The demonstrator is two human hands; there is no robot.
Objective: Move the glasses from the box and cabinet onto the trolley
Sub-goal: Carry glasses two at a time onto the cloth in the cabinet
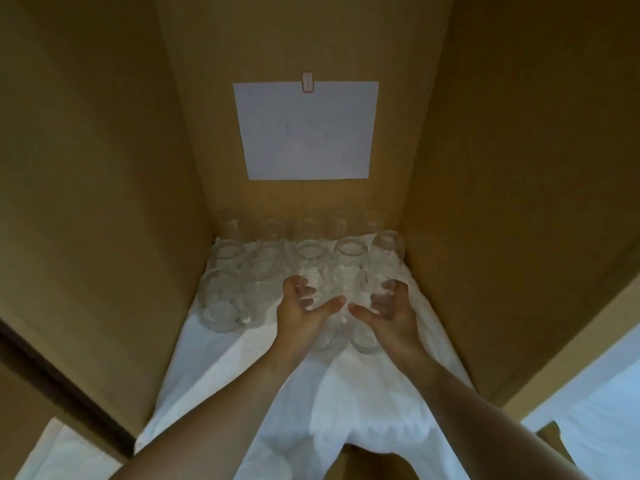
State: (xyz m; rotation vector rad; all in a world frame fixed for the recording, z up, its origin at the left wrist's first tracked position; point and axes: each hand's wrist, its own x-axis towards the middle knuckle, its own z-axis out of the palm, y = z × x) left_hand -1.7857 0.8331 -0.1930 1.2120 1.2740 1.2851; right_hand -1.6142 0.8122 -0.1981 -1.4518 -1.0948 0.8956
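A: Where are the clear drinking glasses [313, 252]?

B: Standing in rows on the crumpled white cloth [346, 393] at the bottom of the tall brown cardboard box [104, 168]; a white paper sheet [306, 131] is taped to its back wall.

A: And the hands?

B: Both reach in; the left hand [304, 310] curls its fingers round one clear tumbler [323, 292]; the right hand [388, 311] grips another tall glass [382, 268] just beside it, thumbs nearly meeting.
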